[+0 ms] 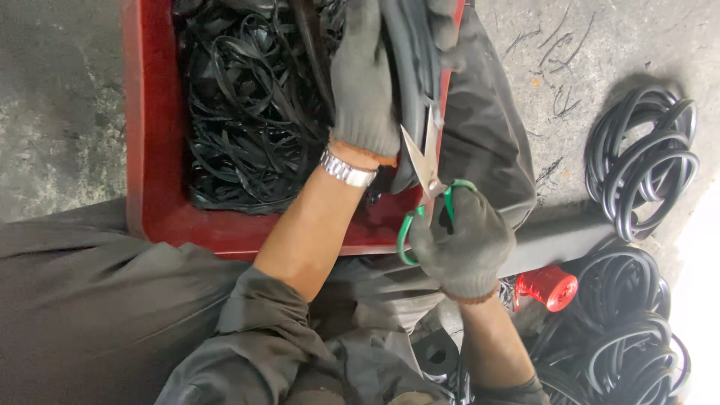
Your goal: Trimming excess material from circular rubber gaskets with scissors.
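Over the red plastic tub (154, 150), both grey knit-gloved hands work on a flat black rubber tube (409, 67). The left hand (365, 82), with a silver metal wristwatch (346, 171) at the wrist, has its fingers closed around the tube and holds it above the tub's right edge. The right hand (461, 244) is clamped on the green loop handles of the steel-bladed scissors (426, 176); the blades stand apart, pointing up toward the tube, tips at its lower edge. Inside the tub lies a tangled heap of thin black rubber strips (247, 105). On the grey concrete floor (60, 97) to the right lie coiled black rubber rings (645, 165), well apart from the hands. A red plastic spool-like part (551, 287) lies just beside the right forearm.
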